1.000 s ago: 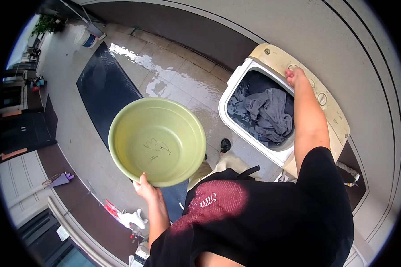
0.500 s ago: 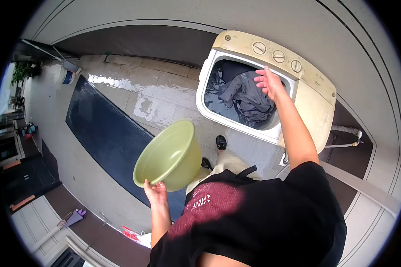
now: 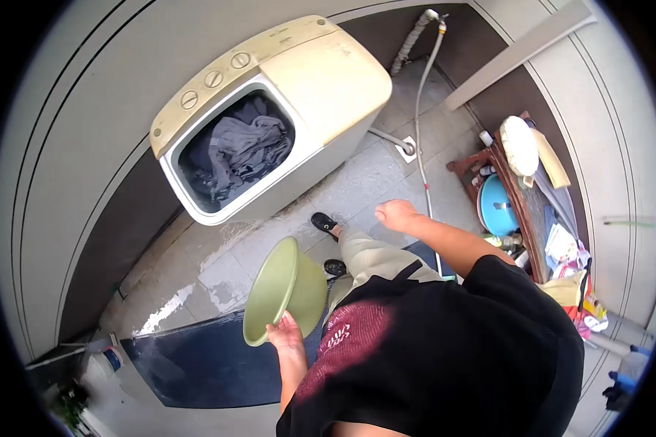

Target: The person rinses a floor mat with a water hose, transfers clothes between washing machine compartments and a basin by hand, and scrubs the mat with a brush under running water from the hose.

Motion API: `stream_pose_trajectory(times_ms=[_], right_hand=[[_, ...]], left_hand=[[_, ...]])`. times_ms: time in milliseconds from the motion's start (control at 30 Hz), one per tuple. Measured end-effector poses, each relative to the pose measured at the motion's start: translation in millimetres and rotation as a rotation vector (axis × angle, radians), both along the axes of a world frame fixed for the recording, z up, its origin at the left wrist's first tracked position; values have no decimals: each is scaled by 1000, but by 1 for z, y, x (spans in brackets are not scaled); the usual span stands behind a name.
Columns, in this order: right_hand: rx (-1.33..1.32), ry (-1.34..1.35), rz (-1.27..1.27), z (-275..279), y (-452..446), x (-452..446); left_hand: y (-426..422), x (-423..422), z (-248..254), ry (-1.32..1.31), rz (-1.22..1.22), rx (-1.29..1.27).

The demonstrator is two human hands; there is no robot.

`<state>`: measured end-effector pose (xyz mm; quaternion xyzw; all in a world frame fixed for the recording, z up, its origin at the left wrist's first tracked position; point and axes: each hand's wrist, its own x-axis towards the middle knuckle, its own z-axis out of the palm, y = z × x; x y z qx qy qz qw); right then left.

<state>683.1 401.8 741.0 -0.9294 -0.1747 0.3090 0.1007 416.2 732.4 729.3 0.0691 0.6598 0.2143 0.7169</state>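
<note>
With my left hand (image 3: 286, 333) I grip the rim of a pale green plastic basin (image 3: 310, 288), which is tilted on its side in front of my legs. Nothing shows inside the basin. My right hand (image 3: 396, 215) hangs in the air right of my shoes, its fingers curled in and nothing visible in them. A cream-topped washing machine (image 3: 328, 80) stands ahead with its tub open. Dark grey wet clothes (image 3: 244, 146) lie in water inside the tub.
A water hose (image 3: 420, 124) runs from the wall tap down across the tiles. At right, a wooden shelf (image 3: 521, 211) holds a blue basin (image 3: 496, 204) and assorted items. A dark mat (image 3: 189, 364) covers the floor at left, beside wet tiles.
My view has turned right, bringing the shelf and hose into sight. My right hand has moved away from over the tub and curled. The green basin stays in my left hand.
</note>
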Motion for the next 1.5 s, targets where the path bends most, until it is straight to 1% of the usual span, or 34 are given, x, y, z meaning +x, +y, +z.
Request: stream_pose_trajectory(times_ms=[33, 100, 133, 167, 200, 267, 300, 367, 400, 467, 500, 533, 567, 600, 633, 667, 700, 733, 800, 833, 867, 900, 933, 967, 1000, 1033, 1067, 1133, 1167, 1233, 1300, 1367, 1433, 1500], right_hand=[[41, 33, 2, 2, -3, -20], [137, 75, -123, -10, -10, -59], [263, -5, -167, -20, -15, -81], [217, 70, -175, -12, -17, -93], [247, 174, -224, -6, -22, -105], [286, 663, -628, -14, -27, -117], [301, 658, -642, -15, -31, -124], [443, 1014, -1163, -18, -48, -136], [458, 1010, -1179, -23, -61, -139], [689, 1256, -1366, -33, -89, -149], [920, 1165, -1350, -30, -110, -159], [934, 1163, -1360, -40, -131, -170], [998, 1111, -1507, -57, -153, -182], [1062, 1057, -1653, -67, -175, -194], [1101, 1015, -1792, -48, -205, -203], [1160, 961, -1845, -48, -237, -217], [1190, 883, -1914, -48, -270, -230], [1205, 814, -1992, -54, -305, -243], [1300, 583, -2122, -46, -378, -271], [1285, 465, -2185, -49, -415, -283], [1325, 369, -2228, -69, -455, -298], [1407, 268, -2316, -57, -489, -303], [1438, 154, -2420, -75, -530, -312], [1425, 35, -2525, -69, -563, -312], [1437, -73, -2566, -86, -602, -317], [1462, -179, -2597, -107, -643, -322], [1536, -259, -2603, -108, -673, -321], [1652, -422, -2663, -122, -729, -318], [1751, -431, -2689, -142, -762, -320], [1845, -431, -2739, -167, -807, -321], [1944, -496, -2748, -163, -821, -312], [2094, -532, -2713, -174, -832, -309], [2095, -566, -2675, -192, -852, -303], [1971, -676, -2551, -185, -858, -294]], left_hand=[[-1, -4, -11, -63, -67, -52], [-17, 11, -6, -16, -249, -37], [-21, 18, -7, -15, -312, -31], [-29, 27, -5, -22, -359, -30], [-41, 36, 0, -29, -417, -36], [-64, 57, 13, -38, -489, -31], [-80, 69, 21, -40, -565, -42], [-105, 79, 19, -84, -748, -72], [-122, 82, 22, -87, -769, -69], [-166, 86, 44, -243, -1020, -9], [-184, 83, 41, -242, -1039, -6], [-204, 80, 36, -288, -1196, 11], [-224, 77, 33, -335, -1352, 30], [-247, 75, 35, -331, -1366, 35], [-272, 74, 40, -347, -1495, -13], [-296, 71, 46, -355, -1620, -62], [-325, 68, 60, -287, -1612, -8], [-339, 61, 59, -260, -1614, 1], [-363, 46, 41, -253, -1747, 177], [-366, 36, 29, -211, -1746, 194], [-364, 25, 17, -204, -1741, 200], [-359, 13, 5, -83, -1810, 229], [-350, -1, -7, 43, -1871, 258], [-332, -18, -25, 186, -1882, 289], [-312, -36, -36, 335, -1878, 322], [-297, -54, -32, 459, -1846, 330], [-284, -69, -24, 588, -1800, 335], [-260, -92, 1, 658, -1720, 303], [-252, -102, 13, 693, -1696, 256], [-254, -107, 48, 724, -1645, 331], [-259, -105, 71, 726, -1604, 391], [-264, -99, 78, 740, -1599, 422], [-280, -97, 82, 691, -1648, 447], [-302, -89, 95, 638, -1729, 452]])
